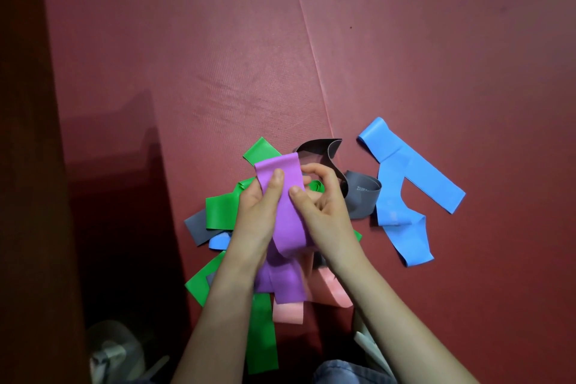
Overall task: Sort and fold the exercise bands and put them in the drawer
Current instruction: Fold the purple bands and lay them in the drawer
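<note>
Below, I see a dark red mat filling most of the view. The mixed pile sits at centre: green bands spread left and toward me, grey bands lie at its far and left sides, and a pink band lies at the near edge. Overlapping blue bands lie just right of the pile. Over the pile, both hands grip one purple band. The left hand pinches it, thumb on front. The right hand curls round its right edge.
</note>
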{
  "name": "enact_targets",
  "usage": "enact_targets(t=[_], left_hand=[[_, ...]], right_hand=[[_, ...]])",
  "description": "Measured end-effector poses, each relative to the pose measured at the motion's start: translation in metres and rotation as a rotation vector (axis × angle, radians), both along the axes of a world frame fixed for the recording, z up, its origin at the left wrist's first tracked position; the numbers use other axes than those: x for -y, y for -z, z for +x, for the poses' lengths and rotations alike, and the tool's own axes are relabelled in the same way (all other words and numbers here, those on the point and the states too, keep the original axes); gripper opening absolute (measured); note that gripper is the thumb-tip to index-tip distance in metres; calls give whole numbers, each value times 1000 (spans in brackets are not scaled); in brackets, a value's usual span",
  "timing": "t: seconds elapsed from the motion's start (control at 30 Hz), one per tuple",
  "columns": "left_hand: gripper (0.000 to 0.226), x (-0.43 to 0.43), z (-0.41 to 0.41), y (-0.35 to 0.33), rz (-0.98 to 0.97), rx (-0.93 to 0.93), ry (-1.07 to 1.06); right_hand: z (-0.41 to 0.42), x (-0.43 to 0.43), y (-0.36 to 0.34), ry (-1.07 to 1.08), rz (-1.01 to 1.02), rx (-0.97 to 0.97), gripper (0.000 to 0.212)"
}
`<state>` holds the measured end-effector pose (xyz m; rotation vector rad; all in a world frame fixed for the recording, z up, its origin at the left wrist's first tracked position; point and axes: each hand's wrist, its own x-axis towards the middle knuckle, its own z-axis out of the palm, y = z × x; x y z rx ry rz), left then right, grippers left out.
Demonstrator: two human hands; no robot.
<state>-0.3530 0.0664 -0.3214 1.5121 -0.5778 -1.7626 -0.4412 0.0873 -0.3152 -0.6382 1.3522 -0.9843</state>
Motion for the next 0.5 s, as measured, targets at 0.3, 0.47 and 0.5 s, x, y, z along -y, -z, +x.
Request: enact_targets(t=[0.3,0.47,0.5], left_hand=[[34,14,5,-28,-122,-7,-70],[36,19,5,-38,-152,23,-107],[38,20,6,-40,-158,31,-120]], right_hand=[[-25,-20,33,-581,-28,-478,64],[-27,-20,26,-598,-71,-482,54],[-26,-19,22,-583,-48,-447,52]])
